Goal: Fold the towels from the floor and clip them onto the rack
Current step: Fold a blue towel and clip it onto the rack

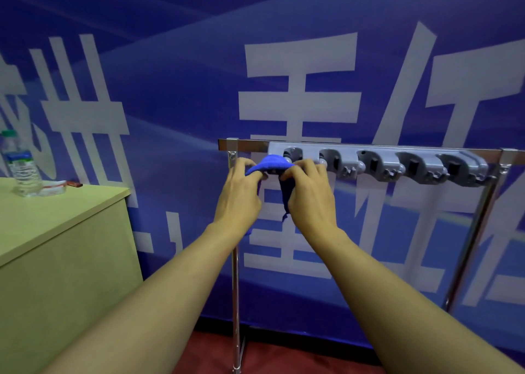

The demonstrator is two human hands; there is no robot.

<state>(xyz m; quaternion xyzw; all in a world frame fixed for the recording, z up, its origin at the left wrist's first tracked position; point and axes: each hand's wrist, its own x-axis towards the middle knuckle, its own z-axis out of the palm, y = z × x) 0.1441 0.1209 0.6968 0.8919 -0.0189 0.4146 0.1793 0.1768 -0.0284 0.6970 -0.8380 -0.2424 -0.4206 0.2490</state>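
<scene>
A blue towel [271,164] is bunched up at the leftmost clip of a grey clip bar [380,162]. The bar is mounted on a chrome rack [235,260] standing against the blue wall. My left hand [240,194] pinches the towel's left side and my right hand [308,194] pinches its right side, both just below the bar. The rest of the towel hangs between my hands, mostly hidden behind them. The other clips on the bar hold nothing.
A light wooden cabinet [62,248] stands to the left, with a plastic water bottle [20,164] and a small red item [74,184] on top. The rack's right leg [471,245] runs down to the red floor [272,356].
</scene>
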